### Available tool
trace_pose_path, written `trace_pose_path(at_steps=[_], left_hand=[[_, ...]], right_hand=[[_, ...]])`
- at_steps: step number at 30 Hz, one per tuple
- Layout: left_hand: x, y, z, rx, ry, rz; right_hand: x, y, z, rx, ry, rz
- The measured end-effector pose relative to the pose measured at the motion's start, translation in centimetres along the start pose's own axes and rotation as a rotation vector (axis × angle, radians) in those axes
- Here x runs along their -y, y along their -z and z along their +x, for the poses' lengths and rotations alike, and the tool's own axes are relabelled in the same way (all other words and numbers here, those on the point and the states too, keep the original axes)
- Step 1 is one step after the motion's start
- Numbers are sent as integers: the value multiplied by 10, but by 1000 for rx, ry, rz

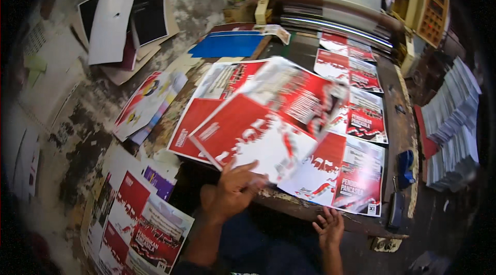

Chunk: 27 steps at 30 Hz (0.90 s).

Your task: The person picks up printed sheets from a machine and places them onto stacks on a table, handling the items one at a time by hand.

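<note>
My left hand pinches the near edge of a red and white printed cover sheet. That sheet is tilted and partly blurred, over a stack of like sheets on the table's left part. At the table's near edge my right hand is held palm up with its fingers apart, holding nothing. Just beyond it lies the near end of a row of printed cover sheets, which runs back to the machine's rollers.
A machine with a yellowish frame and button panel stands at the back. Blue sheets lie back left. Paper stacks stand at right, beside a blue tape dispenser. More printed covers lie low on the left.
</note>
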<state>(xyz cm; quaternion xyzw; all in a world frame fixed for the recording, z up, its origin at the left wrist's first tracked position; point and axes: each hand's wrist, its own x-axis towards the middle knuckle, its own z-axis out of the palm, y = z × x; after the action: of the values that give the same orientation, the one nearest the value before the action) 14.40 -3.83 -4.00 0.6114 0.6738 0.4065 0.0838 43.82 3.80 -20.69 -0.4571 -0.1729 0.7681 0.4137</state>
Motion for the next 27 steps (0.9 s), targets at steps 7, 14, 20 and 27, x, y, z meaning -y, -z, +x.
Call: trace_pose_path(at_steps=[7, 14, 20, 27], left_hand=[[-26, -5, -18, 343, -336, 39], [60, 0, -109, -457, 256, 63], [168, -25, -222, -639, 863, -1122], [188, -75, -276, -755, 1102, -1591]], right_hand=[[51, -36, -21, 379, 4, 97], [14, -1, -23, 141, -191, -89], [-9, 22, -35, 151, -273, -176], [0, 32, -37, 179, -343, -196]])
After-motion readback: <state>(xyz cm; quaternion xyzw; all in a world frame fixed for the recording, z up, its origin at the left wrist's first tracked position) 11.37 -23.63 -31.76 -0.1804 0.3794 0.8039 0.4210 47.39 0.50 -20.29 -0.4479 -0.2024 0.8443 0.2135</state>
